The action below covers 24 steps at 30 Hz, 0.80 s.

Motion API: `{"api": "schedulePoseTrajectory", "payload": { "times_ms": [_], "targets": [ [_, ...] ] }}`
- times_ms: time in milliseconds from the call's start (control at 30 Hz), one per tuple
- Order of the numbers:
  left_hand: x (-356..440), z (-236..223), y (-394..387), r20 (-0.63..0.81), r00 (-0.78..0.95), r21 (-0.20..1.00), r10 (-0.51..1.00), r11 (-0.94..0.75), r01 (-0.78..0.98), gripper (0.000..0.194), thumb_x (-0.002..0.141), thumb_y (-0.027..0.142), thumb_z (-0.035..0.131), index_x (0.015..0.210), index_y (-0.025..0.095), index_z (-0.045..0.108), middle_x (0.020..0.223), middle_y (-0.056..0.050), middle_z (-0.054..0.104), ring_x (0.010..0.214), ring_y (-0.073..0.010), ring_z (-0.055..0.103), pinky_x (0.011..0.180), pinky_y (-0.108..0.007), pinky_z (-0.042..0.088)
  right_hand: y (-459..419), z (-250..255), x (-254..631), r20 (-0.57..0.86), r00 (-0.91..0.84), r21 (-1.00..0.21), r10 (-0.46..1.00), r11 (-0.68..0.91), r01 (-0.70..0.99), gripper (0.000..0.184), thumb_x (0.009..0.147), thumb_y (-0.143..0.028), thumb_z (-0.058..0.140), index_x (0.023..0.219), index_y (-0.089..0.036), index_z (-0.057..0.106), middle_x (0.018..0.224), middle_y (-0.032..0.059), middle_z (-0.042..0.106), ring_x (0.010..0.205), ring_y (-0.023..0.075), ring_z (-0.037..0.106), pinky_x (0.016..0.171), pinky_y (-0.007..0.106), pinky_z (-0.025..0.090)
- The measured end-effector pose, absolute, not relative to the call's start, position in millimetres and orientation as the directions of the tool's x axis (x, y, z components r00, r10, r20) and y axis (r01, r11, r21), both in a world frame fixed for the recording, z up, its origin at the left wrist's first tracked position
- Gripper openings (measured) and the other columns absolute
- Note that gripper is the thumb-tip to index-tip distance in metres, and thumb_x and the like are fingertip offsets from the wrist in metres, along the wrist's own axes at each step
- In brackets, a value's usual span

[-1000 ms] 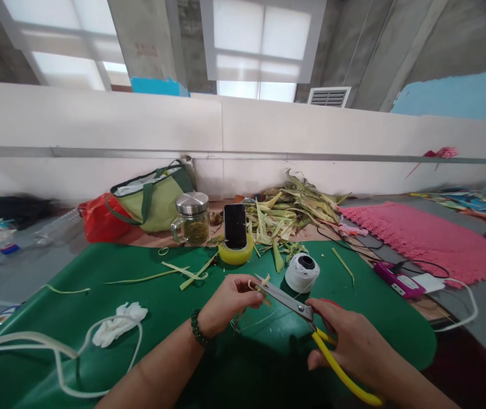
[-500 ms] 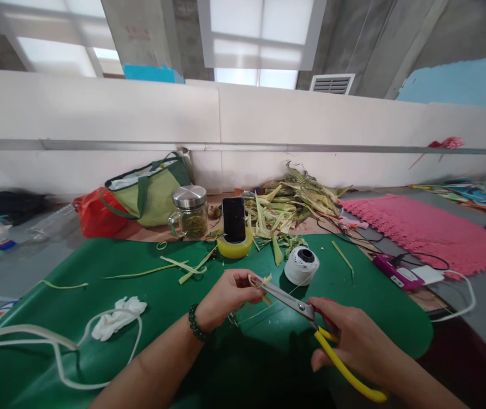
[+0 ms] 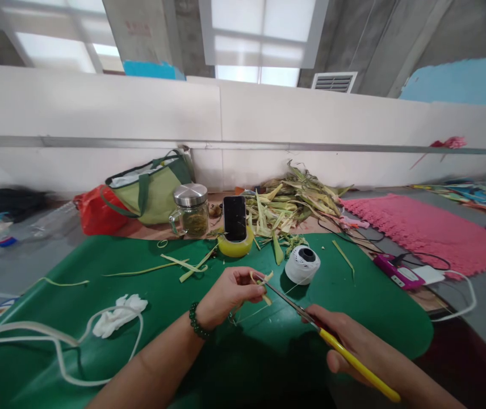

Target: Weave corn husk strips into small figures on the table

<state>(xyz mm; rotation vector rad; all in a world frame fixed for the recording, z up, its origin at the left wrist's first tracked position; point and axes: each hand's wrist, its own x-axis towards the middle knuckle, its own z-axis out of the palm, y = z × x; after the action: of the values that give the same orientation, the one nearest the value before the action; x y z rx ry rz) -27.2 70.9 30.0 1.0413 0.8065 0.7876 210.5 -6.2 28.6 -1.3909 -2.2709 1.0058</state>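
My left hand [image 3: 235,292], a beaded bracelet at its wrist, pinches a small piece of pale husk strips [image 3: 265,296] between thumb and fingers. My right hand [image 3: 345,335] grips yellow-handled scissors [image 3: 288,301], turned nearly edge-on. Their blade tips touch or nearly touch the husk piece; whether anything lies between the blades cannot be made out. A thin thread [image 3: 256,313] runs below the husk, near my left fingers. Just beyond the blades stands a white thread spool [image 3: 302,265].
On the green mat [image 3: 175,318] lie loose husk strips [image 3: 183,264], a crumpled tissue [image 3: 120,316] and a white cable [image 3: 61,366]. Behind stand a glass jar [image 3: 193,218], a phone [image 3: 235,218] in a yellow tape roll [image 3: 235,247], a husk pile [image 3: 302,193] and a green bag [image 3: 158,193].
The scissors have rolled from flat to nearly edge-on, and my right hand has shifted slightly right and down. My left hand keeps its pinch on the husk piece. The view has tilted a little downward.
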Motion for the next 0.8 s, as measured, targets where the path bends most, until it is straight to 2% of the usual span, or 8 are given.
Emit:
{"api": "schedulePoseTrajectory", "payload": {
  "times_ms": [300,567,800],
  "targets": [
    [-25,27,70,-0.207,0.470,0.926,0.858,0.327,-0.188,0.035,0.046,0.027,0.085,0.072,0.010,0.068,0.059,0.000,0.061,0.052,-0.0092,0.055,0.057,-0.024,0.046,-9,20,210,-0.149,-0.447,-0.679,0.882,0.238,0.695,0.077,0.061,-0.088,0.030,0.084,-0.018,0.051,0.062,-0.0034,0.045,0.054,0.0103,0.033,0.049,0.022,0.025],
    [-25,25,69,-0.193,0.468,0.930,0.863,0.312,-0.192,0.035,0.048,0.029,0.085,0.073,0.011,0.068,0.061,0.000,0.062,0.054,-0.0102,0.057,0.057,-0.024,0.048,-11,18,210,-0.098,-0.451,-0.668,0.887,0.277,0.691,0.076,0.062,-0.087,0.032,0.086,-0.018,0.051,0.065,-0.0014,0.049,0.056,0.0117,0.036,0.051,0.023,0.028],
    [-25,27,68,-0.187,0.490,0.930,0.851,0.314,-0.192,0.032,0.049,0.028,0.084,0.070,0.011,0.067,0.058,0.001,0.062,0.051,-0.0096,0.056,0.055,-0.023,0.047,-10,14,209,-0.121,-0.413,-0.641,0.903,0.247,0.727,0.066,0.067,-0.082,0.039,0.077,-0.018,0.048,0.059,-0.0048,0.042,0.053,0.0095,0.031,0.049,0.022,0.025]
  ]
}}
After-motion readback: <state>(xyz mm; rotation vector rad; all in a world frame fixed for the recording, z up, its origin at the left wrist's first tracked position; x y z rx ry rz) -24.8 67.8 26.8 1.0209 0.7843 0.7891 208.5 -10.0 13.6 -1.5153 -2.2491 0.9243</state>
